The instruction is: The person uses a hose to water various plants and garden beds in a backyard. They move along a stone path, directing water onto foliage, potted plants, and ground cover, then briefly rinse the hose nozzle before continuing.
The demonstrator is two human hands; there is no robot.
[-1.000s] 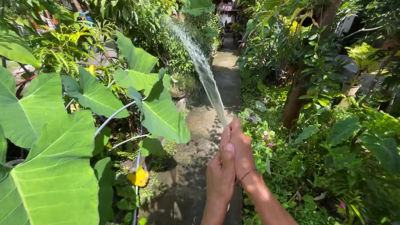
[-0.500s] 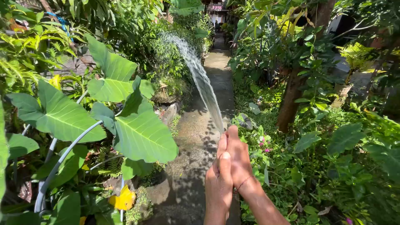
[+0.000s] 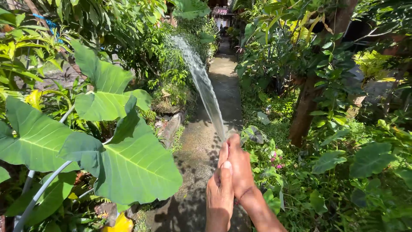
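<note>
Left hand: the left hand [image 3: 219, 189] sits low in the middle of the view, fingers closed and pressed against the other hand, thumb lying up along its back; what it grips is hidden inside the clasp, so I cannot tell.
Right hand: the right hand [image 3: 240, 165] wraps over the left from the right side, curled shut, its fingertips at the top of the clasp where the water leaves (the nozzle or hose end itself does not show).
Water jet: the water jet [image 3: 205, 88] starts at the top of the joined hands and runs up and away to the left, its long axis slanting from lower right to upper left, widening into spray over the shrubs [image 3: 171, 73] on the left border.
Path: a damp concrete path [image 3: 201, 150] runs straight ahead under the hands, dappled with shade.
Left side: big taro leaves [image 3: 128, 167] on pale stalks, close to the camera, with a yellow leaf [image 3: 118, 224] at the bottom.
Right side: a tree trunk [image 3: 307, 107] standing in low greenery, and small pink flowers [image 3: 277, 160] just beside the right hand.
</note>
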